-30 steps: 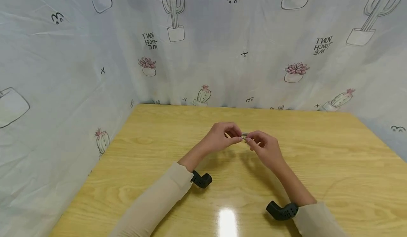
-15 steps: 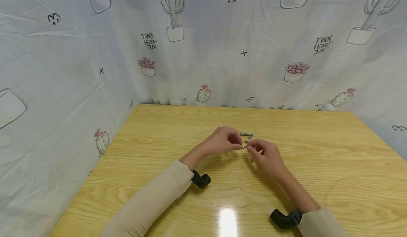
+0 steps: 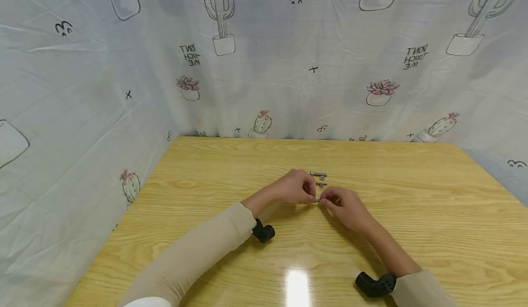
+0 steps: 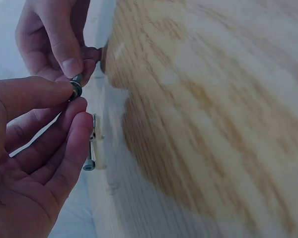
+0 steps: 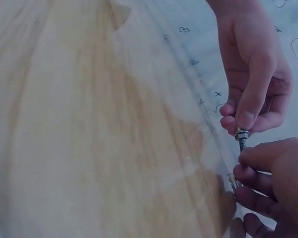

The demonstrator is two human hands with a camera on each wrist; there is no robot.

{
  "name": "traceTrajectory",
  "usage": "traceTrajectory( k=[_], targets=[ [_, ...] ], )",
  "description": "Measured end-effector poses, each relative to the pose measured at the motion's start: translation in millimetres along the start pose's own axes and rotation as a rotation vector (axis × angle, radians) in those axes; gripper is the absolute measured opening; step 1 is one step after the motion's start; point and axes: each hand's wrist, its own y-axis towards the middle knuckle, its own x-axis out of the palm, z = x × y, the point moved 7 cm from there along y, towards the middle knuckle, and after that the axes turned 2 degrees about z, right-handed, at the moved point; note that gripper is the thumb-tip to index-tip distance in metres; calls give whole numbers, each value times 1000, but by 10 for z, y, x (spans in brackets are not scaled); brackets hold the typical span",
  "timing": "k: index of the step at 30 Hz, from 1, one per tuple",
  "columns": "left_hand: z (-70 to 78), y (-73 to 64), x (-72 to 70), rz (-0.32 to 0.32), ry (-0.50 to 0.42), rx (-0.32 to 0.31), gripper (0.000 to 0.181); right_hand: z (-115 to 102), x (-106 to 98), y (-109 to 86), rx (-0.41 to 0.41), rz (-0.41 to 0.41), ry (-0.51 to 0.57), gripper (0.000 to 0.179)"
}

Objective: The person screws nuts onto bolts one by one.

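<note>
Bolt (image 3: 318,200): located right of center in the head view, in the gap between the two hands. The left hand (image 3: 294,187) pinches its left end between thumb and fingers; the right hand (image 3: 346,208) pinches its right end. Both grips are narrow. A hex nut (image 5: 242,134) sits on the bolt directly at the left fingertips, with threaded shank exposed between nut and right thumb. Fingertips cover both ends.

Surrounding items: just above the hands in the head view, a long bolt (image 3: 319,174) lies on the table (image 3: 412,197), with a loose nut (image 3: 322,178) just below its right part. A short bolt (image 3: 321,183) and a second nut (image 3: 321,186) lie nearer the hands. A patterned curtain (image 3: 264,68) fills the upper frame.

Orientation: the held bolt's long axis runs left to right in the head view, threaded shank toward the right hand.
</note>
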Motion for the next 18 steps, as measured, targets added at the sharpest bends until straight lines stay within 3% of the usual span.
traceTrajectory(
  k=[8,18],
  targets=[
    [-1,41,43,-32,34,-12,12,14,5,2,-41,10,-46,7],
    [3,77,92,-61,97,-18,12,13,16,16,-2,-52,-89,6]
  ],
)
